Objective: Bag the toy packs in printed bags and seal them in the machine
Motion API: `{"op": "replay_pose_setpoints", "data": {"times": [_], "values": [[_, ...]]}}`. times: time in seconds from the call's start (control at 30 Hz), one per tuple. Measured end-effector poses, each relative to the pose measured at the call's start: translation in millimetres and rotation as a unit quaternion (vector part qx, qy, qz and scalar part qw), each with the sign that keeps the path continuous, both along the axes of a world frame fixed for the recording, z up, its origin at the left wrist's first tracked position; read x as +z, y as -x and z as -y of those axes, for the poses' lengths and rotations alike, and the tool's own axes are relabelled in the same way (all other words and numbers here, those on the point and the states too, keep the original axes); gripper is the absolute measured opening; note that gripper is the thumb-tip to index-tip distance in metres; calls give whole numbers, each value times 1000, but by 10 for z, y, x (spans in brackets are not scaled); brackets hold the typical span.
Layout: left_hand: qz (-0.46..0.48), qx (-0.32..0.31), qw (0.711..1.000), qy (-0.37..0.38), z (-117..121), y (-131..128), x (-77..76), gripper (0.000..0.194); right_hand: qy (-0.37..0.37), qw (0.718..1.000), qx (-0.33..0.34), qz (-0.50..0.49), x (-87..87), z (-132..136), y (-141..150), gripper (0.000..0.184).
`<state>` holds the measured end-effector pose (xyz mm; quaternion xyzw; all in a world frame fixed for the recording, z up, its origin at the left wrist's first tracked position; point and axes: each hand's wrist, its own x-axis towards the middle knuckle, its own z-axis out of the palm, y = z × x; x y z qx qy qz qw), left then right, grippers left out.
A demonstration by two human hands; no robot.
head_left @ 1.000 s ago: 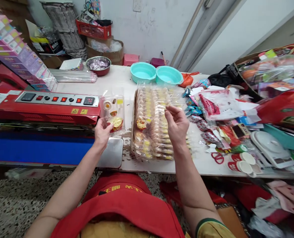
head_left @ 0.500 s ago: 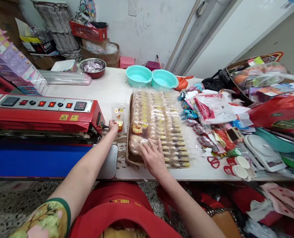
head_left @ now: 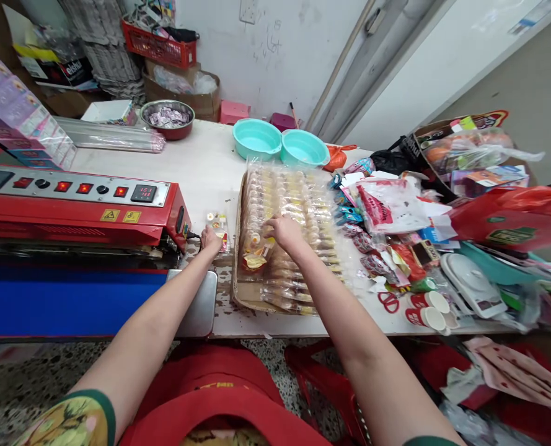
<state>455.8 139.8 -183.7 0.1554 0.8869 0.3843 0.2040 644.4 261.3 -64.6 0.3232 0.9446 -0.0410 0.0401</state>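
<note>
My left hand (head_left: 211, 240) is closed on the near edge of a clear packet (head_left: 220, 222) with small coloured pieces in it. That packet lies on the table by the end of the red machine (head_left: 140, 214). My right hand (head_left: 285, 232) reaches over a shallow cardboard box (head_left: 245, 296) filled with rows of clear packets (head_left: 298, 204). Its fingers pinch the top edge of a packet (head_left: 255, 257) with yellow and red pieces, at the box's left side. The fingertips are partly hidden.
A blue conveyor belt (head_left: 70, 303) runs in front of the machine. Two turquoise basins (head_left: 256, 139) stand behind the box. To the right lie plastic bags, red scissors (head_left: 388, 302), paper cups (head_left: 426, 317) and a white scale (head_left: 473, 282). A metal bowl (head_left: 167, 119) holds small sachets.
My right hand has moved from the box's near edge up and farther in, its fingers now curled instead of spread. My left hand stays at its packet. The view has shifted slightly.
</note>
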Motion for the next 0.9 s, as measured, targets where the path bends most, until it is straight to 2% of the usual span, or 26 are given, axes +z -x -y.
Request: {"op": "replay_pose_setpoints", "data": {"times": [0.1,0.17,0.27,0.33,0.4,0.47,0.53,0.63,0.7,0.77,0.83,0.9], "values": [[-47,-78,995,-30,131,-111,266,29,10,1000,3,-16,-39,-35,-21,29],[-72,-144,985,-58,190,-259,415,23,-2,999,-2,-44,-50,-18,-46,40],[-104,-241,963,-61,216,-538,506,21,-41,992,-4,-116,-59,52,-112,50],[-115,-263,956,-50,207,-684,497,22,-52,988,28,-141,-70,104,-172,36],[-108,-258,959,-51,203,-746,482,15,-36,987,57,-146,-77,145,-240,16],[-91,-263,958,-64,221,-723,500,8,-7,982,67,-176,-49,166,-311,12],[-68,-281,953,-87,263,-649,555,10,34,962,77,-259,41,168,-388,13],[-10,-317,935,-158,347,-552,642,35,112,905,74,-403,285,147,-517,13],[36,-303,930,-204,400,-559,643,54,145,875,46,-460,454,118,-611,16],[73,-234,942,-228,445,-640,577,67,150,858,14,-492,566,76,-703,19],[103,-146,956,-231,475,-769,461,70,137,848,-18,-511,594,26,-776,21],[142,-95,958,-228,482,-896,333,64,107,841,-52,-527,554,-15,-814,22]]}}
